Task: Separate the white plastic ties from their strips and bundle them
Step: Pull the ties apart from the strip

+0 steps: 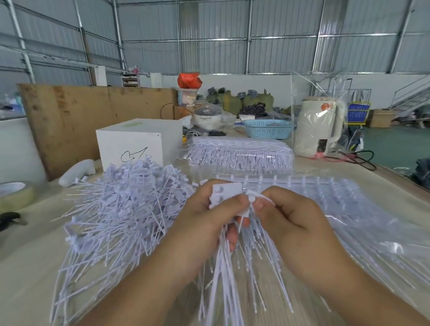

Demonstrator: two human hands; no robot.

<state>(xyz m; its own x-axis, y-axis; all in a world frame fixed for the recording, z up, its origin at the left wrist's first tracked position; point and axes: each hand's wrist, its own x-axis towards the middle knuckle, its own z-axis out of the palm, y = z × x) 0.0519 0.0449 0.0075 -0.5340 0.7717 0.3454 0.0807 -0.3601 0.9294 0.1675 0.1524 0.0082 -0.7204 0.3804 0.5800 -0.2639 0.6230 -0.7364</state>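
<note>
Both hands are up close over the table (358, 186). The left hand (205, 220) clamps a bunch of ties (230, 264) by their heads, tails fanning down toward the camera, likely so the bundle stays squared. The right hand (288, 217) pinches 1 tie head (250, 199) right against the bunch, seemingly adding it. A loose pile (120, 207) waits at left; unseparated strips (308, 186) lie just behind, within easy reach.
</note>
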